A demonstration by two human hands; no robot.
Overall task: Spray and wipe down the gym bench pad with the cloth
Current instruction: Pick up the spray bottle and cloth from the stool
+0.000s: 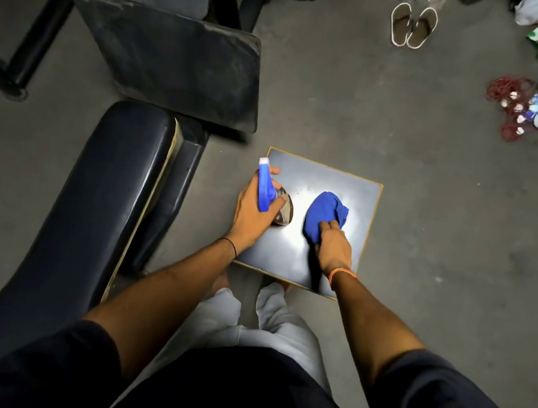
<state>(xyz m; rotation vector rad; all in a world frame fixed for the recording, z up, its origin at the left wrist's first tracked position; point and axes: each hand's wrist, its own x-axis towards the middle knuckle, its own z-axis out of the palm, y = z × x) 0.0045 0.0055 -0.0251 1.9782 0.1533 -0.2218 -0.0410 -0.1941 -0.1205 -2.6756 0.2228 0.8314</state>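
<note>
A square black bench pad (359, 194) with a yellow edge lies low in front of me, shiny under the light. My left hand (252, 217) grips a spray bottle (267, 190) with a blue trigger head and a clear body, held over the pad's left side. My right hand (333, 249) presses a bunched blue cloth (323, 215) onto the middle of the pad. Both forearms reach down from the bottom of the view.
A long black padded bench (93, 204) runs along my left. Another dusty black pad (183, 60) and machine frame stand beyond it. On the grey floor, sandals (413, 25) lie at the top, with bags and red cord (513, 104) at the far right.
</note>
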